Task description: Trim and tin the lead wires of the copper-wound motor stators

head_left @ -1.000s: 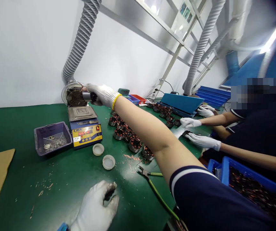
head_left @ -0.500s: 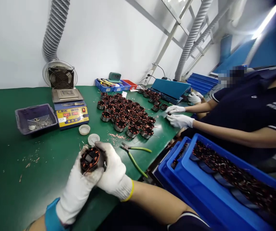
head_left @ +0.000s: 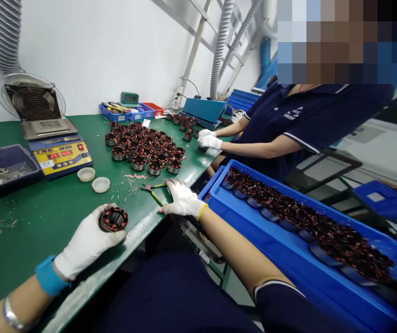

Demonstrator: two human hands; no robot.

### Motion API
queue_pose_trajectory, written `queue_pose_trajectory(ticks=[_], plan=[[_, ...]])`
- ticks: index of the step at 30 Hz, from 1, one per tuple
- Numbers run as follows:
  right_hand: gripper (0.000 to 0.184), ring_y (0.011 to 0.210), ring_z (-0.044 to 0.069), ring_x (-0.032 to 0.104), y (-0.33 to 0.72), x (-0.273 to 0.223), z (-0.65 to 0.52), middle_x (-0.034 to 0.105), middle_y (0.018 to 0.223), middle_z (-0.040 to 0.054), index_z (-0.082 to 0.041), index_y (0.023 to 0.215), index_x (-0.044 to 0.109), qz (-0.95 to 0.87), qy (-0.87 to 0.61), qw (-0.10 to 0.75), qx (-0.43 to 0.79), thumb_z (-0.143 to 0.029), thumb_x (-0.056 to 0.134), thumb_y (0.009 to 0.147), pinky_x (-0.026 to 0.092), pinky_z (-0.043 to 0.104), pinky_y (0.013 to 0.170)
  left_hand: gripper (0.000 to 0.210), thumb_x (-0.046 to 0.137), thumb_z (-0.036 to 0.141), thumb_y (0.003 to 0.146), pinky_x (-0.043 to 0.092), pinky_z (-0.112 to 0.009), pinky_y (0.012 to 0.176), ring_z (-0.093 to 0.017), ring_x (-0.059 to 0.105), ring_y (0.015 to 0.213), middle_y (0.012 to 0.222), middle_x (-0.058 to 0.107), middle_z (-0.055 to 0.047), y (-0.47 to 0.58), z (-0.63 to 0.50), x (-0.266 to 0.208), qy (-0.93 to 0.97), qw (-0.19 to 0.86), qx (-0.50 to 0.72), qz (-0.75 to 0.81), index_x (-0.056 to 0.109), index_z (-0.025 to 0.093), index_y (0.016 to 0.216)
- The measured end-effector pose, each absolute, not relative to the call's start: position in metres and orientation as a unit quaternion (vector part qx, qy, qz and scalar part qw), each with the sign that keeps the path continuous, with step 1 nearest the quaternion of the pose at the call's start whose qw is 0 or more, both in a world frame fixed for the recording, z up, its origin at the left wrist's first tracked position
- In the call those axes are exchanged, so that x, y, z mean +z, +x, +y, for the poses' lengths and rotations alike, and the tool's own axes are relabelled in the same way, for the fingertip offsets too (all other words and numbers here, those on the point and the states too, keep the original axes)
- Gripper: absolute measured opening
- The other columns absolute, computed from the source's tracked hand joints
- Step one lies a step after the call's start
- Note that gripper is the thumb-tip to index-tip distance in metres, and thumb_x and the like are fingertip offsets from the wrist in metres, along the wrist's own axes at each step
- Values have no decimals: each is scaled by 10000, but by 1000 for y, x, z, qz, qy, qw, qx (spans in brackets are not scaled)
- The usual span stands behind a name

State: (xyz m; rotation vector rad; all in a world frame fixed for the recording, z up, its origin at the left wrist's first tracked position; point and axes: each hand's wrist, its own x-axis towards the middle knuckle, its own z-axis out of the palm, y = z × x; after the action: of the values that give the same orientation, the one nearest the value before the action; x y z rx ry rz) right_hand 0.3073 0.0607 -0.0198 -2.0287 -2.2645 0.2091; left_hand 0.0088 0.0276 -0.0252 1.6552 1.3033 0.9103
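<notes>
My left hand [head_left: 89, 238], in a white glove with a blue wristband, is closed around a motor stator [head_left: 114, 219]. The stator has a metal ring, copper windings and thin wire ends pointing up. My right hand [head_left: 181, 199], gloved with a yellow cuff edge, is at the bench edge over green-handled side cutters [head_left: 152, 188]. Its thumb and fingers are spread apart at the two handle ends. The cutters lie on the bench with their jaws to the left. A group of wound stators [head_left: 144, 147] stands beyond them.
A yellow-blue soldering station [head_left: 63, 157] stands at left beside a dark bin [head_left: 7, 164]. Two small white dishes [head_left: 100, 184] sit before it. A blue crate [head_left: 253, 222] of stators is at right. A co-worker's gloved hands [head_left: 208, 140] work at the bench edge.
My right hand has left the stator and moved right to the cutters' handles. My left hand keeps the stator, now lower and nearer the bench edge. The view has turned right.
</notes>
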Motion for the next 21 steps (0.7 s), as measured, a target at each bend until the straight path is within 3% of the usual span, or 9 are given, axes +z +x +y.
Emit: queue_pose_trajectory(ticks=[4,7,10,13,16,21], plan=[[966,1394,389,454,312,-8,59,456,1519,212,-154,1557,365,-771,-633,-11,65,-638,712,796,431,491,1103,648,806,407,549,543,-504,1021,-350,726,1027,1107,764,-119,6,26,-25,673,422,336,506,616,182,1127],[735,1222,362,604,306,10,58,581,1365,182,-210,1511,433,-788,-611,-54,56,-553,621,888,514,479,968,708,808,429,568,522,-523,1049,-366,715,1075,1168,744,-160,4,27,-23,680,434,327,493,596,155,1186],[515,1084,354,665,297,17,62,639,1202,177,-176,1321,591,-783,-614,-86,39,-427,642,874,541,473,884,790,807,475,590,512,-542,1060,-383,698,1125,1233,717,-205,2,31,-23,679,450,323,481,567,120,1253],[302,1046,345,662,289,9,68,629,1144,201,-124,1163,632,-771,-632,-83,15,-273,560,911,533,492,880,787,834,454,602,501,-551,1070,-378,694,1134,1253,715,-194,0,34,-28,675,463,319,478,571,136,1272],[357,1145,338,595,288,-6,74,580,1247,227,-103,1283,560,-775,-631,-41,5,-202,442,961,499,506,959,754,849,433,620,509,-551,1061,-370,699,1119,1253,720,-179,-3,34,-33,666,476,320,477,584,154,1268],[629,1228,290,518,295,-13,77,533,1339,201,-66,1514,317,-816,-575,17,52,-168,471,912,441,457,1079,790,863,413,635,550,-507,1024,-367,696,1155,1324,697,-174,-4,30,-36,656,492,324,472,560,185,1328]])
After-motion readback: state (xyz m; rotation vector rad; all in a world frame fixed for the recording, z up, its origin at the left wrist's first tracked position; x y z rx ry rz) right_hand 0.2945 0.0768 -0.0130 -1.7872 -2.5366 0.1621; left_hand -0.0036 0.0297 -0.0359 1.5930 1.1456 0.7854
